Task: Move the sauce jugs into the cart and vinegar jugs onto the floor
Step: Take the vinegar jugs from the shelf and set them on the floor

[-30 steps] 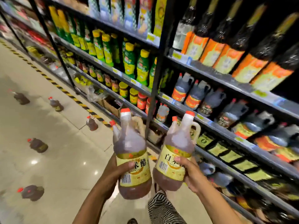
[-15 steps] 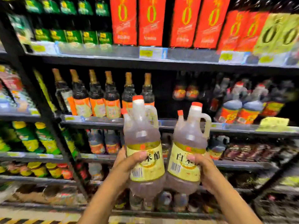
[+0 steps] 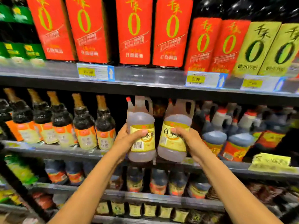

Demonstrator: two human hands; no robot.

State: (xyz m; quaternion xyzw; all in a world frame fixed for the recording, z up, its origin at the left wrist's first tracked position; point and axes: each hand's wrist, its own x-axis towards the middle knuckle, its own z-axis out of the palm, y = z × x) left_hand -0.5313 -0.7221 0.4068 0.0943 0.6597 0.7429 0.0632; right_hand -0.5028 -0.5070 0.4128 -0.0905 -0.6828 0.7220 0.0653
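Each hand, left hand (image 3: 127, 141) and right hand (image 3: 186, 139), grips a full, likely heavy vinegar jug (image 3: 140, 126) round its slick label; the moulded handles look safer.

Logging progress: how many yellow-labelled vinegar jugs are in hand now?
2: left vinegar jug in the left hand, right vinegar jug in the right hand. None visible elsewhere.
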